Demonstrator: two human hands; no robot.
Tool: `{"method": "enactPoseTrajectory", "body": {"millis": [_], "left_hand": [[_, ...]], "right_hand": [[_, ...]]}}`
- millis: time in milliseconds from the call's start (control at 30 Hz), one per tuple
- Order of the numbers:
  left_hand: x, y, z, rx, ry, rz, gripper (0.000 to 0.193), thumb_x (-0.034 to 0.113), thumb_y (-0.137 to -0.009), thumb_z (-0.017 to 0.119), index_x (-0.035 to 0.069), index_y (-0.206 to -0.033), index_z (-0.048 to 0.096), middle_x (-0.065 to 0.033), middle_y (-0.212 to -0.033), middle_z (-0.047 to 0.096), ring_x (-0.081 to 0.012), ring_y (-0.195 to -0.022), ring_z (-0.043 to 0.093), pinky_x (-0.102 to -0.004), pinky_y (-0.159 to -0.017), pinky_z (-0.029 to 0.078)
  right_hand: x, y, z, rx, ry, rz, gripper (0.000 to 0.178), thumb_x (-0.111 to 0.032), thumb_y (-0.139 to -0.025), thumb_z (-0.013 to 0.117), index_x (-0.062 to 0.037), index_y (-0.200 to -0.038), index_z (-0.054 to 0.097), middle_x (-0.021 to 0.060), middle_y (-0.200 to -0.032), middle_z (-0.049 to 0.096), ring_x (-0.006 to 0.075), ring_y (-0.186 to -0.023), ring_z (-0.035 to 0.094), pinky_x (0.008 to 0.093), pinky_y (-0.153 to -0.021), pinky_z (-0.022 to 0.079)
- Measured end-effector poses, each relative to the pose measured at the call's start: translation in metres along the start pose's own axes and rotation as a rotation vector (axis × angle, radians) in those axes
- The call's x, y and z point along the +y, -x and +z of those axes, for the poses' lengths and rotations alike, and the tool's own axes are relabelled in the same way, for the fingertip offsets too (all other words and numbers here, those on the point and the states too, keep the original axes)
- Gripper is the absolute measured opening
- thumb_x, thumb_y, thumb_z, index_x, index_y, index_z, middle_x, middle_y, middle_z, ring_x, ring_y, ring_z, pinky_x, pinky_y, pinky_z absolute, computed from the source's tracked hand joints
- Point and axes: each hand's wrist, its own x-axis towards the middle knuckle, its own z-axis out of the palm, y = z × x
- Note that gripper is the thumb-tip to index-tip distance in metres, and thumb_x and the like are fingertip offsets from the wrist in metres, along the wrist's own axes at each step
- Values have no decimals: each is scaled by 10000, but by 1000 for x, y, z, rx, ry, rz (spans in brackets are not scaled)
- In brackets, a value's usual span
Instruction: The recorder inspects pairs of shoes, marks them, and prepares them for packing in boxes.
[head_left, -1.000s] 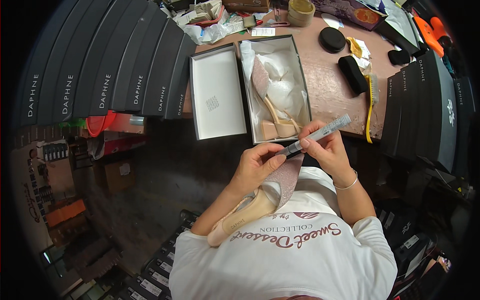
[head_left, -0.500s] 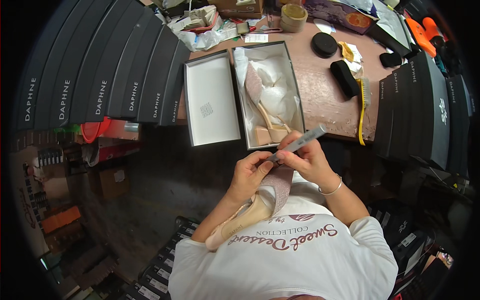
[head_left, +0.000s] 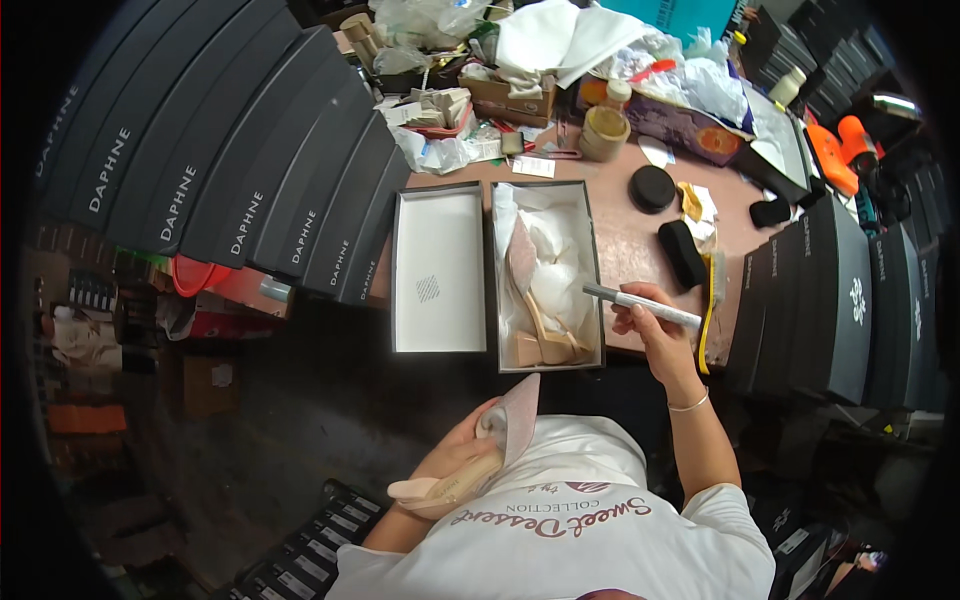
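My left hand (head_left: 452,452) is closed around a pale pink, glittery high-heeled shoe (head_left: 518,425) close to my body. The shoe's pointed toe is turned up toward the table, and my fingers are partly hidden behind it. Out to the right, over the table's front edge, my right hand (head_left: 655,328) grips a grey-and-white marker pen (head_left: 672,314) whose dark end points left at the shoe box. In the open shoe box (head_left: 598,245), a matching shoe (head_left: 522,258) lies on its side amid white tissue paper (head_left: 562,232).
Left of the box lies its white-lined lid (head_left: 438,245). Stacked dark shoe boxes (head_left: 290,150) rise at the left, and more boxes (head_left: 835,300) at the right. A yellow brush (head_left: 713,300), black pad (head_left: 682,254), round black tin (head_left: 652,189) and tape rolls (head_left: 604,133) lie on the table.
My hands have parted; both were on the marker pen before. My right hand has carried it right and forward, while my left has drawn back with the shoe. The view has tilted up.
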Motion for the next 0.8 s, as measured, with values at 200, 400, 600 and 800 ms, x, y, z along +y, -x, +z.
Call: {"method": "enactPoseTrajectory", "body": {"millis": [200,400,600,800], "left_hand": [[2,-15,-20,0,-93,-4,448,117,-941,554,-6,-1352,427,-59,-1201,565,-97,-1074,534,-235,-902,441],[16,-7,-67,132,118,44,345,178,-934,587,16,-1228,507,-62,-1051,630,-142,-939,618,-280,-832,503],[64,-17,-35,190,481,131,600,437,-848,660,16,-1235,477,-133,-1009,635,-249,-877,655,-347,-755,543],[51,-39,-53,37,489,31,705,409,-765,763,7,-1265,470,-80,-1006,621,-153,-878,611,-296,-783,508]], "right_hand": [[-24,-125,32,-101,133,-220,169,-148,-922,611,-38,-1022,529,-13,-722,545,50,-585,502,190,-503,400],[-39,-285,78,-3,416,-355,264,-213,-890,633,30,-994,635,21,-687,609,68,-531,534,221,-475,404],[1,-410,91,178,779,-352,367,-316,-876,612,30,-989,658,116,-672,669,186,-594,667,308,-555,505],[38,-471,86,170,1250,-359,377,-309,-867,572,59,-872,656,211,-708,665,299,-658,686,369,-713,536]]}}
